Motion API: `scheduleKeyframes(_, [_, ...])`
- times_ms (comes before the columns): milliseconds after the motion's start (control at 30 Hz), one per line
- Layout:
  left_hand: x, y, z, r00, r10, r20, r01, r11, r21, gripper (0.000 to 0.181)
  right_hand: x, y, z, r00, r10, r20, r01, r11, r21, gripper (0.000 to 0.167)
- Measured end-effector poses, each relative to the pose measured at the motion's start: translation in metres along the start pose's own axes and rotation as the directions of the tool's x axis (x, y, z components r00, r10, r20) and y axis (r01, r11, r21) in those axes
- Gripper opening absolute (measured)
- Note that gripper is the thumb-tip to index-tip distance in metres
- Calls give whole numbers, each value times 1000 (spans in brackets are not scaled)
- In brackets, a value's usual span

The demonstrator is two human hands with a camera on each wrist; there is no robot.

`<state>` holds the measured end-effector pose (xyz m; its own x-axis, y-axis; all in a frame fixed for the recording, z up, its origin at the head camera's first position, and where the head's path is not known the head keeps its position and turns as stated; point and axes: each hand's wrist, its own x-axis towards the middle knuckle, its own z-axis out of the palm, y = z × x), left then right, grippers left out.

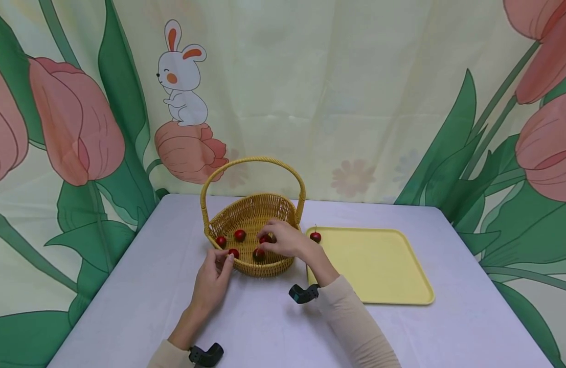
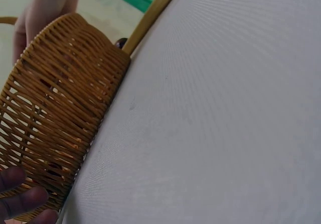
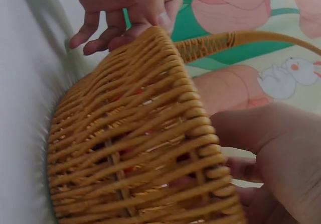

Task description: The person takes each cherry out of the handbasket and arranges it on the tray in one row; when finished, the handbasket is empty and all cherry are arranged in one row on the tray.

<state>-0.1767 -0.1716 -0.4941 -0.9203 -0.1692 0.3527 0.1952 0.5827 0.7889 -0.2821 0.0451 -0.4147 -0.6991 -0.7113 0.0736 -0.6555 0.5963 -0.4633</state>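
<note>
A wicker basket (image 1: 261, 271) with a tall arched handle stands on the table, and several dark red cherries (image 1: 240, 235) lie inside. My left hand (image 1: 211, 278) holds the front left rim, thumb over the edge and fingers along the outer wall; in the right wrist view this left hand (image 3: 133, 8) shows beyond the weave. My right hand (image 1: 287, 239) reaches over the right side into the basket, its thumb and fingers around a cherry (image 1: 266, 238) that they partly cover. Another cherry (image 1: 258, 254) lies just below the right thumb.
Right of the basket lies a yellow tray (image 1: 375, 266), with one stemmed cherry (image 1: 315, 236) at its back left corner. Both stand on a white-covered table (image 1: 264, 327). A printed curtain (image 1: 356, 102) hangs behind the table's far edge.
</note>
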Motion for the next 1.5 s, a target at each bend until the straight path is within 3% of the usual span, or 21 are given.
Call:
scheduleKeyframes(367, [-1, -1, 1, 1000, 9, -9, -9, 1000, 9, 28, -20, 2, -12, 993, 16, -117, -7, 997, 71, 38])
scheduleKeyframes(800, [0, -2, 0, 1000, 3, 3, -3, 1000, 6, 32, -55, 16, -27, 972, -13, -236, 37, 995, 97, 28])
scheduleKeyframes(1067, [0, -2, 1, 1000, 4, 7, -4, 1000, 2, 35, -75, 32, -28, 958, 115, -263, -72, 983, 171, 29])
scheduleKeyframes(1500, [-1, -3, 1, 1000, -12, 21, 12, 1000, 22, 34, -82, 71, -24, 919, 224, -325, -145, 957, 249, 35])
